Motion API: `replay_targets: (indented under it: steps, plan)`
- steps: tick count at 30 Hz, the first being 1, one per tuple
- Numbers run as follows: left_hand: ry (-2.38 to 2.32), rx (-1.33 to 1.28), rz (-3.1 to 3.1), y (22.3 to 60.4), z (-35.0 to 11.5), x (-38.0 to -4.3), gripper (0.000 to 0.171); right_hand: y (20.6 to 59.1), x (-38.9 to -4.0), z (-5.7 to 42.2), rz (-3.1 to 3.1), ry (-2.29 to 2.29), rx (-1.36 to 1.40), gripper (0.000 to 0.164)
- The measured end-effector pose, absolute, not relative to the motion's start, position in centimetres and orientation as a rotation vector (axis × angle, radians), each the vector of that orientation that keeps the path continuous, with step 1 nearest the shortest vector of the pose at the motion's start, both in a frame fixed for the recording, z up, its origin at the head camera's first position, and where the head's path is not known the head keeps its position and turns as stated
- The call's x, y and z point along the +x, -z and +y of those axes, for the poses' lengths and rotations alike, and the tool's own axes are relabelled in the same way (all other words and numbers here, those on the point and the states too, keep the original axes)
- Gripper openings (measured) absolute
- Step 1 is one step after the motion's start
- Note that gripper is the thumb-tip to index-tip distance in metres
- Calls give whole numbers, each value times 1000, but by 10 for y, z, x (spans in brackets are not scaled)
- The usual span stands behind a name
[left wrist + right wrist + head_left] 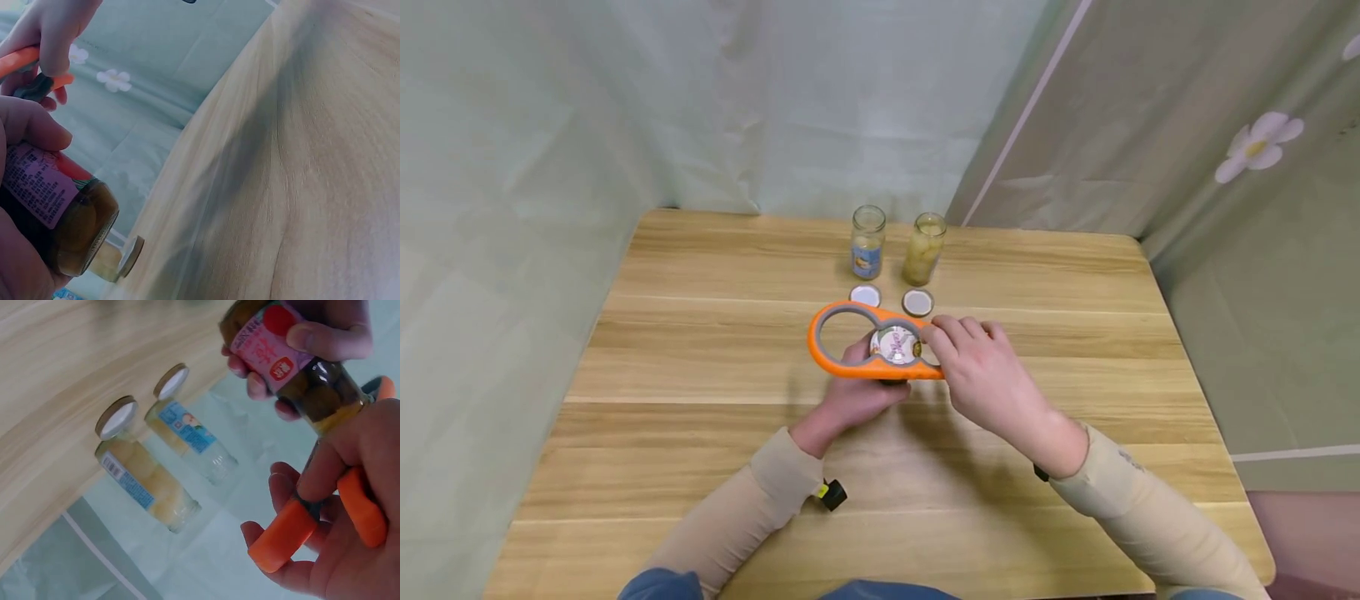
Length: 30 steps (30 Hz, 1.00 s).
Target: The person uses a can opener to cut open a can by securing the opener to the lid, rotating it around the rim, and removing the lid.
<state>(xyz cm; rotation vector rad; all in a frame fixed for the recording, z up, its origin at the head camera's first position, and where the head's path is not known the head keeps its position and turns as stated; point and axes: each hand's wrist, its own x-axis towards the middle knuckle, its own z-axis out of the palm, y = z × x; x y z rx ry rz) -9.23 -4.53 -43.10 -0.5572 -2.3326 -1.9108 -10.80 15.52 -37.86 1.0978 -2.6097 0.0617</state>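
Note:
My left hand [859,400] grips a glass jar [87,228] with a pink label and dark round pieces inside, held above the table. Its patterned lid [895,344] faces up in the head view. Around that lid sits a middle opening of an orange jar opener [865,368] with grey lining. My right hand [988,379] holds the opener's right end, fingers curled over it. In the right wrist view the opener's orange ends [284,537] show between the right fingers, while the jar's pink label [269,347] lies under the left thumb.
Two lidless glass jars stand at the back of the wooden table [700,450]: a blue-labelled jar [867,254] and a jar of pale fruit [922,254]. In front of them lie two lids, a left lid [865,295] and a right lid [917,302]. A curtain [850,100] hangs behind.

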Motion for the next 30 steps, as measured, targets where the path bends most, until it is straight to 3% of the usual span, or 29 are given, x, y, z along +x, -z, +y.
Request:
replay_targets:
  steps: [5, 11, 18, 30]
  plan:
    - [1879, -669, -2265, 432, -44, -94, 61, 380, -110, 154, -2636, -125, 1047, 57]
    - [1892, -695, -2265, 430, -44, -91, 58, 379, -113, 152, -2628, -166, 1025, 35]
    - [1927, -732, -2262, 428, -44, -91, 57, 376, -112, 152, -2622, -182, 991, 23]
    - [2074, -987, -2192, 434, -48, -88, 71, 376, -111, 156, -2641, -240, 1038, 27]
